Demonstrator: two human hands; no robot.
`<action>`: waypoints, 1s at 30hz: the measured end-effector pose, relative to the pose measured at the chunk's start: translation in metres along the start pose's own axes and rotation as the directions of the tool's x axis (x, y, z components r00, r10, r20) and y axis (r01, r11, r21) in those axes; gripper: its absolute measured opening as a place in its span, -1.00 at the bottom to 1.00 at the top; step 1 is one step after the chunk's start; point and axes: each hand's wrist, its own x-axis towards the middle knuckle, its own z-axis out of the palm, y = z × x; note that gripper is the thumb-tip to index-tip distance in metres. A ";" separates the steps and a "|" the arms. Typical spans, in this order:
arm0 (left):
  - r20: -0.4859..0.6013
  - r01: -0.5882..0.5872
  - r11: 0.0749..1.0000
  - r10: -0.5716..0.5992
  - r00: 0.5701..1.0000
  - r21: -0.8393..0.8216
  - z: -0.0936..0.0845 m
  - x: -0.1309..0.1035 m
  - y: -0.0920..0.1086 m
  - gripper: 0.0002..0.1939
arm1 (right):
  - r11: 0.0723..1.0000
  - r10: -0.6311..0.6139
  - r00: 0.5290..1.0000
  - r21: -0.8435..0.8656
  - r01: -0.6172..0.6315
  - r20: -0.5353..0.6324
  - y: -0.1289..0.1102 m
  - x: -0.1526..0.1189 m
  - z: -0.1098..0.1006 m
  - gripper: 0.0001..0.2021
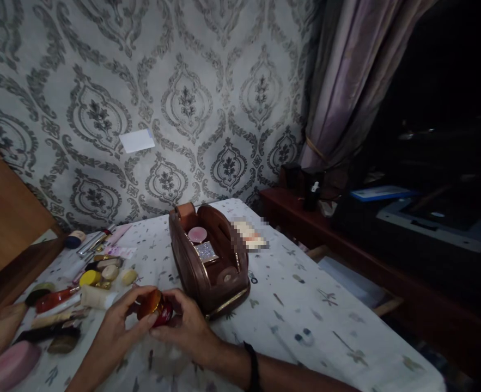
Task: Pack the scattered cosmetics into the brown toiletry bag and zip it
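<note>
A small red jar with a gold lid (150,305) is held between both hands, low in the head view. My left hand (121,324) has its fingers closed around the lid side. The red body is in the fingers of my right hand (189,326), which has a black band at the wrist. Just beyond the hands stands an unzipped brown bag (187,267). Inside it lie a round pink item (197,234) and a glittery silver square item (206,252).
Many cosmetics lie at the left, among them a yellow-lidded jar (90,278), a red bottle (54,300) and a pink oval item (13,365). A patterned cloth (305,305) covers the table. Beyond its right edge is an open drawer (350,280).
</note>
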 end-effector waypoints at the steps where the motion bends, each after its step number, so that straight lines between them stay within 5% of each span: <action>1: 0.003 -0.004 1.000 0.004 1.000 -0.012 0.002 0.001 -0.002 -0.54 | 0.998 0.020 1.000 0.061 -0.021 0.003 0.004 0.001 0.000 -0.29; 5: 0.073 -0.053 0.998 0.055 0.996 -0.031 0.003 0.006 -0.004 -0.57 | 0.979 0.099 0.995 0.181 -0.095 -0.014 0.013 -0.001 -0.002 -0.27; 10: 0.303 -0.106 0.994 0.104 0.947 -0.012 -0.012 0.008 -0.008 -0.49 | 0.950 0.139 0.987 0.268 -0.157 0.086 0.013 -0.008 -0.005 -0.31; 15: 0.439 -0.037 0.998 0.014 0.899 0.044 -0.032 0.006 -0.018 -0.40 | 0.921 0.163 0.981 0.339 -0.191 0.109 0.018 -0.011 -0.004 -0.31; 19: 0.550 0.023 0.997 0.020 0.835 -0.070 -0.031 0.013 -0.008 -0.43 | 0.889 0.258 0.962 0.368 -0.274 0.094 0.013 -0.013 -0.002 -0.29; 26: 0.402 0.150 0.939 -0.013 0.915 -0.311 -0.002 0.027 -0.019 -0.39 | 0.808 0.332 0.938 0.485 -0.336 0.096 0.000 -0.010 -0.004 -0.30; 30: 0.384 0.223 0.885 -0.056 0.922 -0.408 0.004 0.025 -0.026 -0.33 | 0.791 0.369 0.924 0.486 -0.371 0.105 -0.002 -0.009 -0.004 -0.38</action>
